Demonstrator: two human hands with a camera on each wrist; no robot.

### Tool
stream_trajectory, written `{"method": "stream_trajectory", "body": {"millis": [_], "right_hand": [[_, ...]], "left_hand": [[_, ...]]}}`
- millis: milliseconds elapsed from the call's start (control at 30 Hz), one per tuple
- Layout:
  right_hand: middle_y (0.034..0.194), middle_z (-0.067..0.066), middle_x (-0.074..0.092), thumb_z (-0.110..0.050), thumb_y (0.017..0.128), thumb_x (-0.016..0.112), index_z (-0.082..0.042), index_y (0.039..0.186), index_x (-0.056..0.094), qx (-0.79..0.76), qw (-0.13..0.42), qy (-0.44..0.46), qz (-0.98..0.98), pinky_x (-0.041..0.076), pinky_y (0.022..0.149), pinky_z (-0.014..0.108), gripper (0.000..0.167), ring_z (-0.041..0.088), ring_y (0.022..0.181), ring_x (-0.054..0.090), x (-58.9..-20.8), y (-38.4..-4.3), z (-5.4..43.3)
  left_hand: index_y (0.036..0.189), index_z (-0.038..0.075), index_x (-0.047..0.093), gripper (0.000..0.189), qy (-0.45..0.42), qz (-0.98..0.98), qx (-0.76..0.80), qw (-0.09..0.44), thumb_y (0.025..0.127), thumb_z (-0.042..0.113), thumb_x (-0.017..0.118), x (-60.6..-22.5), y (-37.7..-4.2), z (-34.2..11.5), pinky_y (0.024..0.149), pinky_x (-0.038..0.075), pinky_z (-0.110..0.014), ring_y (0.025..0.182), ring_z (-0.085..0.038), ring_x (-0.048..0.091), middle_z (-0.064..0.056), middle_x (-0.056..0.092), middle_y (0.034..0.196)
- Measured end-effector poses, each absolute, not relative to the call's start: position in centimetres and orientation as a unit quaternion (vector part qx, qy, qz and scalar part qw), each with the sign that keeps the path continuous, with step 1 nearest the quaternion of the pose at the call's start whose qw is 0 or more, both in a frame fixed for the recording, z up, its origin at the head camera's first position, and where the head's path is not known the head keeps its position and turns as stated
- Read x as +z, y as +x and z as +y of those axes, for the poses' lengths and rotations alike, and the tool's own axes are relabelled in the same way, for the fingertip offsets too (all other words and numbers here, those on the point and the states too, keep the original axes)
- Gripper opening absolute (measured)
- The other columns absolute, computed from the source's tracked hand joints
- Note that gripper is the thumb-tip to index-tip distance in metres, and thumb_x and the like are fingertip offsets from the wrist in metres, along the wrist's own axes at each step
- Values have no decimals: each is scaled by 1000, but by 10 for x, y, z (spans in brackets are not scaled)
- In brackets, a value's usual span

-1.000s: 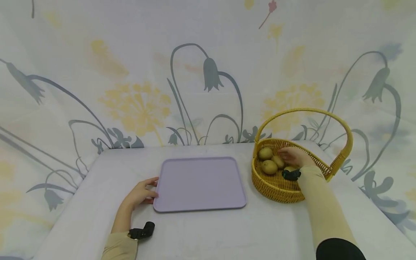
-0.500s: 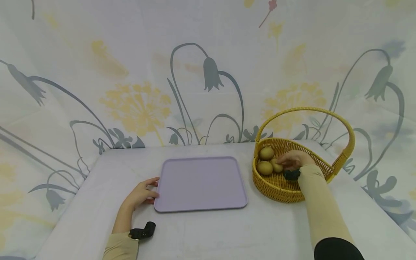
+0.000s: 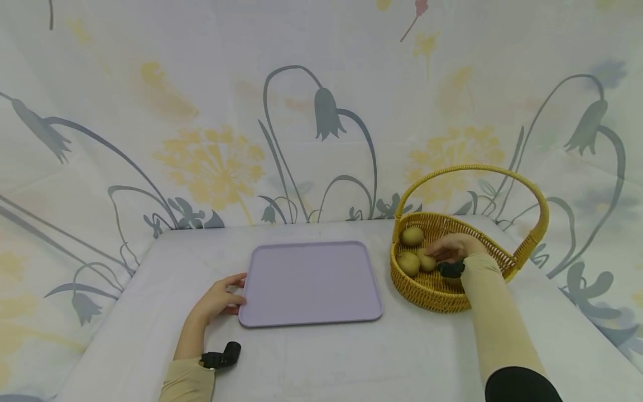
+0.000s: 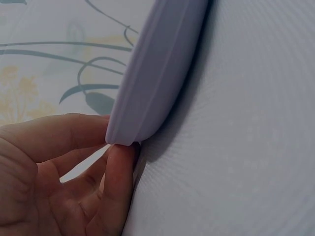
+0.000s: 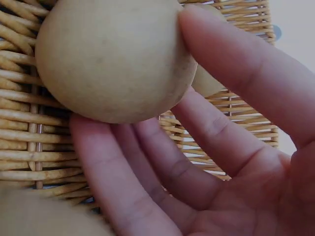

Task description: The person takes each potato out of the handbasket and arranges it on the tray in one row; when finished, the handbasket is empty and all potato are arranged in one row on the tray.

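A pale flowered backdrop [image 3: 351, 50] rises behind the far edge of the white table [image 3: 311, 363]; the wicker basket [image 3: 429, 301], its handle arched high, sits toward the table's far right corner, probably set there so the right arm can reach in easily; the lilac tray [image 3: 311, 285] lies flat around the middle, between the left edge and the basket, with its long sides running roughly along the far edge; the right hand [image 3: 456, 245] dips into the basket from its near right side, forearm slanting in from the table's near edge, palm turned toward the left; the left hand [image 3: 216, 298] rests at the tray's left edge, wrist low, fingers and thumb spread apart and touching the rim rather than closed round it, seemingly to steady the tray; the right thumb and curved fingers are clamped on a round tan fruit [image 5: 115, 59] in the basket, the fingers cupping one side and the thumb set against the other, likely because its smooth curve needs support from both; whether it is lifted I cannot tell; two more fruits [image 3: 408, 264] lie by the basket's left wall; another shows partly beneath the right wrist.
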State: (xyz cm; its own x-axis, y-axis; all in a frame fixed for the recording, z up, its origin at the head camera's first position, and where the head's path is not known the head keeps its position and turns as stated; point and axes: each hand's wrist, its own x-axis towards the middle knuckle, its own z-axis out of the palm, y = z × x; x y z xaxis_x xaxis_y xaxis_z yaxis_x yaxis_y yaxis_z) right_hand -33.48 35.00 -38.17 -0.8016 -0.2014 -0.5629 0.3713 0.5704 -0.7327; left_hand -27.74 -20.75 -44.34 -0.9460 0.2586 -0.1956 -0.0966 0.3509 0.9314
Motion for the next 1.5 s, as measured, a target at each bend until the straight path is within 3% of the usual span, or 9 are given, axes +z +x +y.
{"method": "stream_trajectory", "body": {"millis": [67, 200, 333, 433, 633, 1000, 1233, 1433, 1500], "right_hand": [[105, 1, 64, -37, 76, 71, -12, 108, 68, -453, 319, 37, 832, 41, 91, 38, 41, 27, 110, 53, -382, -336, 354], [103, 2, 66, -43, 72, 74, -11, 104, 69, -454, 337, 15, 824, 41, 95, 41, 45, 27, 109, 54, -382, -340, 360], [97, -1, 67, -35, 78, 71, -11, 97, 71, -473, 308, 49, 824, 41, 97, 38, 31, 20, 101, 58, -377, -332, 354], [89, -4, 67, -21, 86, 64, -14, 88, 71, -540, 279, 86, 790, 47, 90, 31, 10, 13, 88, 62, -374, -325, 347], [83, -2, 62, -11, 88, 62, -18, 77, 69, -657, 230, 139, 704, 51, 83, 28, 15, 13, 78, 63, -371, -314, 346], [88, -2, 66, -6, 95, 47, -16, 84, 69, -733, 215, 26, 645, 51, 79, 26, 27, 10, 84, 62, -350, -298, 333], [93, -3, 67, -5, 96, 45, -18, 89, 73, -744, 172, -58, 643, 52, 81, 28, 32, 12, 86, 64, -334, -270, 282], [90, 3, 67, -1, 91, 53, -10, 93, 66, -766, 228, -72, 597, 53, 76, 29, 16, 16, 82, 65, -333, -273, 224], [89, 4, 66, -1, 89, 56, -4, 103, 60, -763, 238, -70, 597, 53, 76, 30, 16, 16, 82, 64, -338, -277, 205]], "left_hand": [[139, -7, 31, 71, 50, 808, 566, 156, 76, -6, 62, -443, -278, -207, 62, 53, -28, 77, -16, 54, -28, 38, 130], [139, -7, 31, 71, 47, 810, 563, 156, 76, -5, 62, -443, -279, -207, 63, 52, -27, 77, -15, 54, -27, 38, 130], [140, -6, 31, 71, 50, 811, 562, 157, 76, -5, 62, -443, -279, -207, 62, 52, -28, 76, -15, 54, -27, 38, 130], [140, -7, 31, 71, 53, 809, 563, 158, 76, -5, 62, -443, -278, -208, 62, 52, -28, 76, -15, 53, -28, 38, 130], [139, -7, 31, 70, 54, 812, 560, 156, 76, -5, 62, -443, -277, -208, 62, 52, -28, 77, -15, 53, -27, 38, 130], [139, -8, 30, 71, 61, 812, 559, 156, 76, -6, 60, -442, -276, -208, 63, 52, -26, 78, -15, 53, -29, 37, 130], [139, -9, 28, 70, 58, 814, 558, 152, 77, -7, 59, -439, -272, -217, 63, 52, -26, 77, -14, 53, -30, 36, 130], [139, -10, 29, 69, 66, 812, 561, 149, 77, -6, 60, -440, -272, -212, 62, 51, -26, 75, -13, 54, -31, 37, 130], [139, -9, 30, 69, 68, 810, 562, 152, 77, -6, 60, -441, -275, -207, 61, 51, -26, 74, -13, 53, -30, 37, 130]]}}
